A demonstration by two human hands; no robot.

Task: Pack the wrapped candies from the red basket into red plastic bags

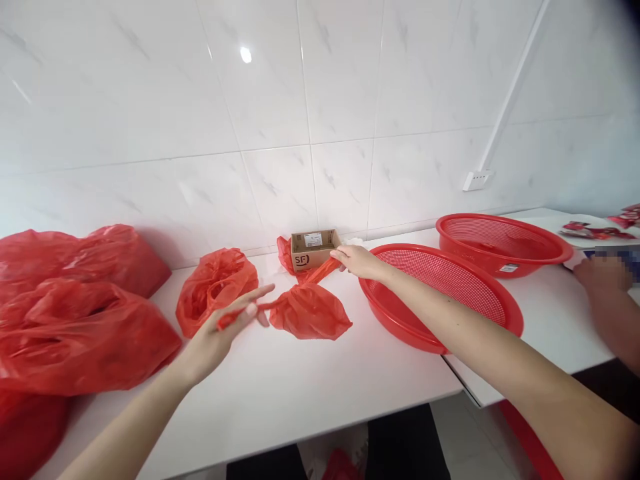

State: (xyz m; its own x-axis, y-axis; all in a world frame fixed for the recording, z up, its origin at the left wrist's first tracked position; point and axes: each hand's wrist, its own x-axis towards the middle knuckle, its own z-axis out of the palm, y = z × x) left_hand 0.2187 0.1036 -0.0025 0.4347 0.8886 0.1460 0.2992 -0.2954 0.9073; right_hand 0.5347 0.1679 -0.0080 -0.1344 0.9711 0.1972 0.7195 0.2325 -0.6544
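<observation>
A small red plastic bag (310, 312) lies in the middle of the white table (300, 393). Its two twisted handles are pulled apart. My left hand (227, 333) pinches the left handle, with the other fingers stretched out. My right hand (356, 260) grips the right handle up by the small cardboard box (313, 248). My right forearm crosses over the near red mesh basket (440, 297).
Several full red bags (75, 313) are piled at the left, and another one (215, 287) sits beside the small bag. A second red basket (503, 243) stands at the back right. Another person's hand (597, 275) rests at the far right, near red packets (595, 230).
</observation>
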